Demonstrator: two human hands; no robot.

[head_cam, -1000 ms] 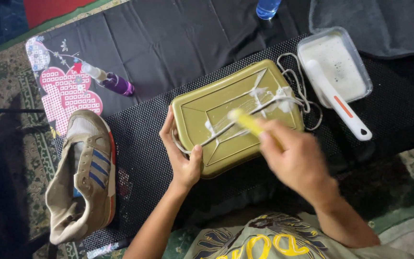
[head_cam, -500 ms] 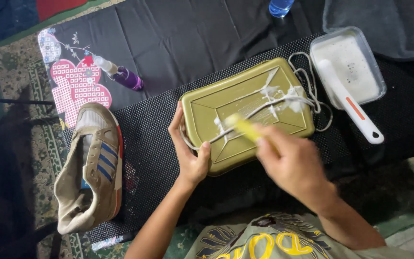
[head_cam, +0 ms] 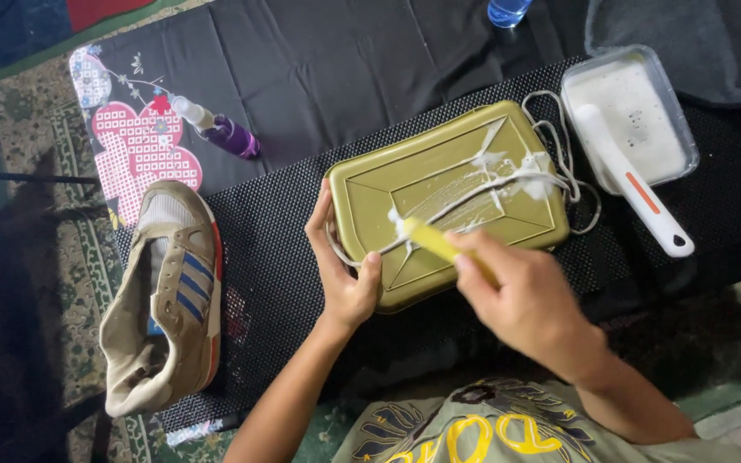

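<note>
An olive-gold rectangular lid (head_cam: 448,201) lies upside-down and slightly tilted at frame centre on black mesh, a soapy white shoelace (head_cam: 482,184) stretched diagonally across it, under the foamy head of a yellow brush (head_cam: 430,240).

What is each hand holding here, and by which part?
Right hand grips a yellow brush by its handle. Left hand pins the white shoelace against the near-left edge of the gold lid.
</note>
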